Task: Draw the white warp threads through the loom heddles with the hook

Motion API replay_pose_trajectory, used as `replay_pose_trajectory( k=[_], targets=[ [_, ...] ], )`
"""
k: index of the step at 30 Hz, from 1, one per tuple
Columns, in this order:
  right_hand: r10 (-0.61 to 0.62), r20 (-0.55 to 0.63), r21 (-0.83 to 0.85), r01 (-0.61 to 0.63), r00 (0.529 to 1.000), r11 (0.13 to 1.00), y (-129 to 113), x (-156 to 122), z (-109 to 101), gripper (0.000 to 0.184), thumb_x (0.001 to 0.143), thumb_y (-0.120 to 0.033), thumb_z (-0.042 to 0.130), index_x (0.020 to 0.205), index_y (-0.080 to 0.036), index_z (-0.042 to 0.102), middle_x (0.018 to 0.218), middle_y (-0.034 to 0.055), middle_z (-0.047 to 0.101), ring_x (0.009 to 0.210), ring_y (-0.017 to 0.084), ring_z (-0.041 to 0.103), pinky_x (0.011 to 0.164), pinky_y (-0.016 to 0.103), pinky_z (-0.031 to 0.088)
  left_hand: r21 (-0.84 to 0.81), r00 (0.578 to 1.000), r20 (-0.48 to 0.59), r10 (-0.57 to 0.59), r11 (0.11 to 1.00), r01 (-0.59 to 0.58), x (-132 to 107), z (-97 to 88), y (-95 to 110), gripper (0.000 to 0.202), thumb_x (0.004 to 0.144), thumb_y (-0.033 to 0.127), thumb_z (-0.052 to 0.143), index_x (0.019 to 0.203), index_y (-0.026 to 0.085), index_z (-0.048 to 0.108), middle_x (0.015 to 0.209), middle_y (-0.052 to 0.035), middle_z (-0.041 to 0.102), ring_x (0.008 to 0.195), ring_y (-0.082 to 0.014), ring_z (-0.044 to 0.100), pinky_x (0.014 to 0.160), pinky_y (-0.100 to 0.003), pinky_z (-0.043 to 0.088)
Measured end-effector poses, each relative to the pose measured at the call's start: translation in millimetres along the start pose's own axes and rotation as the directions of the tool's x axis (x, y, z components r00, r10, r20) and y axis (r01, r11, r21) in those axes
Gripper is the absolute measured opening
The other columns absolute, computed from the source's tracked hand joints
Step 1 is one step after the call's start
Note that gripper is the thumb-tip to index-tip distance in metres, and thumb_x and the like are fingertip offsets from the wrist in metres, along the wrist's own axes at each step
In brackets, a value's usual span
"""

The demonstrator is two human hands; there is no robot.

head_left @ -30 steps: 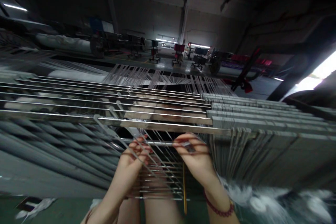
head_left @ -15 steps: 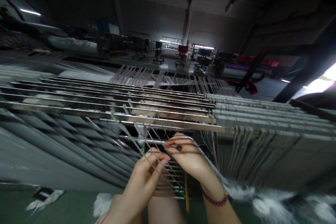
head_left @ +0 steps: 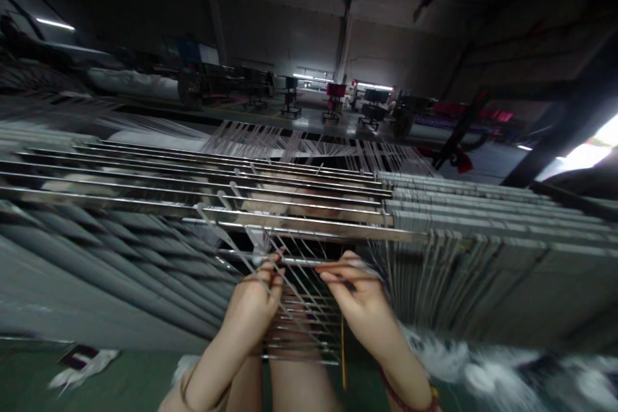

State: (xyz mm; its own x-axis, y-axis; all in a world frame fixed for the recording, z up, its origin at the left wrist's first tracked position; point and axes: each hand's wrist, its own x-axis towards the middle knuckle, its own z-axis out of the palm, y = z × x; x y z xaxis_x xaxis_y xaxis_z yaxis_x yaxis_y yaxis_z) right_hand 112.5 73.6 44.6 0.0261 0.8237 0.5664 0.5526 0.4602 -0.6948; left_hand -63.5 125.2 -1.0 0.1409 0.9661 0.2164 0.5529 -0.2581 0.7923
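My left hand (head_left: 255, 299) is among slanting heddles (head_left: 295, 280) in the gap of a loom, its fingertips pinched close to a white bundle of yarn. What lies between those fingertips is too small to make out. To the right, my right hand (head_left: 364, 302) has thumb and fingers drawn together near a horizontal metal rod (head_left: 304, 262); what they hold, if anything, is unclear. Above both hands run long metal heddle bars (head_left: 313, 222). The hands are apart, with crossing heddles between them.
Dense heddles (head_left: 483, 290) hang at the right, and grey ones (head_left: 120, 296) at the left. White warp threads (head_left: 261, 138) stretch behind the bars. A thin yellow stick (head_left: 344, 354) hangs low near my legs. White yarn waste (head_left: 487, 380) lies at lower right.
My hands have moved apart: the left went up and left, the right shifted right. Some slanting heddles have spread out between them.
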Motion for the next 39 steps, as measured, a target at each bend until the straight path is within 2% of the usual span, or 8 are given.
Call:
replay_pose_trajectory(
  k=[4, 7, 11, 16, 23, 30, 35, 39],
  targets=[
    [0.009, 0.039, -0.049, -0.007, 0.999, 0.999, 4.1, 1.1, 1.2, 0.015, 0.082, -0.011, 0.06, 0.087, -0.017, 0.073, 0.086, 0.0053, 0.073, 0.091, 0.022, 0.063, 0.095, 0.039, 0.041, -0.193, 0.997, 0.05, 0.064, 0.98, -0.053, -3.8, -3.8, 15.2, 0.022, 0.086, 0.029, 0.044, 0.097, 0.018, 0.058, 0.087, -0.0051, 0.068, 0.069, -0.0173, 0.067, 0.059, -0.026, 0.053],
    [0.06, 0.112, -0.057, -0.053, 0.992, 0.997, 3.1, 6.5, 6.0, 0.014, 0.082, -0.012, 0.061, 0.085, -0.018, 0.073, 0.089, 0.0054, 0.072, 0.095, 0.022, 0.062, 0.093, 0.037, 0.044, -0.273, 0.983, -0.039, 0.181, 0.944, -0.184, -20.4, -12.8, 26.7, 0.014, 0.087, 0.026, 0.046, 0.09, 0.019, 0.058, 0.088, -0.0049, 0.063, 0.084, -0.0177, 0.063, 0.073, -0.027, 0.051],
    [0.09, 0.194, 0.012, -0.094, 0.977, 0.995, 0.7, 13.3, 11.9, 0.015, 0.08, -0.009, 0.061, 0.08, -0.019, 0.072, 0.086, 0.0028, 0.07, 0.086, 0.018, 0.065, 0.08, 0.029, 0.051, -0.129, 0.933, 0.084, 0.349, 0.933, -0.337, -26.7, -14.7, 28.1, 0.016, 0.085, 0.02, 0.048, 0.088, 0.019, 0.064, 0.09, -0.0072, 0.062, 0.091, -0.0211, 0.059, 0.083, -0.036, 0.046],
    [0.078, -0.013, 0.051, -0.077, 0.997, 0.996, -8.7, 3.5, -3.7, 0.008, 0.077, -0.013, 0.066, 0.08, -0.02, 0.07, 0.082, 0.0023, 0.07, 0.09, 0.019, 0.063, 0.088, 0.031, 0.047, -0.303, 0.994, -0.083, 0.071, 0.948, -0.093, 10.0, -9.7, 5.3, 0.016, 0.07, 0.024, 0.06, 0.084, 0.017, 0.065, 0.098, -0.0108, 0.065, 0.101, -0.0271, 0.058, 0.086, -0.041, 0.047],
    [0.1, 0.18, 0.04, -0.108, 0.979, 0.993, -17.8, -1.5, -3.4, 0.017, 0.083, -0.009, 0.061, 0.09, -0.02, 0.073, 0.089, 0.0007, 0.073, 0.095, 0.017, 0.061, 0.093, 0.029, 0.042, -0.62, 0.958, 0.247, -0.149, 0.735, 0.274, -11.2, -29.5, 22.4, 0.021, 0.078, 0.033, 0.06, 0.091, 0.017, 0.062, 0.056, 0.0035, 0.058, 0.046, -0.0092, 0.053, 0.043, -0.018, 0.041],
    [0.207, 0.226, 0.058, -0.225, 0.952, 0.973, -10.5, 2.7, 10.4, 0.009, 0.079, -0.014, 0.064, 0.079, -0.02, 0.071, 0.079, 0.001, 0.069, 0.079, 0.018, 0.063, 0.074, 0.029, 0.048, -0.032, 0.967, 0.119, 0.227, 0.974, -0.224, -59.8, -8.2, 8.6, 0.024, 0.091, 0.025, 0.044, 0.103, 0.019, 0.064, 0.107, -0.0089, 0.068, 0.098, -0.019, 0.063, 0.084, -0.031, 0.05],
    [0.236, -0.07, 0.265, -0.21, 0.969, 0.941, -1.5, -22.4, -7.3, 0.012, 0.08, -0.021, 0.065, 0.088, -0.027, 0.072, 0.088, 0.0007, 0.069, 0.092, 0.017, 0.061, 0.087, 0.031, 0.044, 0.594, 0.924, 0.084, 0.373, 0.725, -0.347, -64.7, 7.3, -34.6, 0.061, 0.085, 0.045, 0.049, 0.127, 0.001, 0.049, 0.132, -0.0259, 0.05, 0.126, -0.037, 0.042, 0.105, -0.059, 0.027],
    [0.317, -0.047, 0.602, -0.226, 0.947, 0.766, 5.7, -35.8, -8.5, 0.011, 0.086, -0.025, 0.059, 0.09, -0.027, 0.069, 0.077, -0.0004, 0.068, 0.063, 0.011, 0.063, 0.059, 0.021, 0.049, 0.618, 0.896, 0.218, 0.387, 0.656, -0.433, -67.7, 24.5, -21.2, 0.072, 0.083, 0.057, 0.046, 0.127, 0.001, 0.049, 0.131, -0.0271, 0.05, 0.124, -0.0386, 0.043, 0.102, -0.06, 0.032]
  ],
)
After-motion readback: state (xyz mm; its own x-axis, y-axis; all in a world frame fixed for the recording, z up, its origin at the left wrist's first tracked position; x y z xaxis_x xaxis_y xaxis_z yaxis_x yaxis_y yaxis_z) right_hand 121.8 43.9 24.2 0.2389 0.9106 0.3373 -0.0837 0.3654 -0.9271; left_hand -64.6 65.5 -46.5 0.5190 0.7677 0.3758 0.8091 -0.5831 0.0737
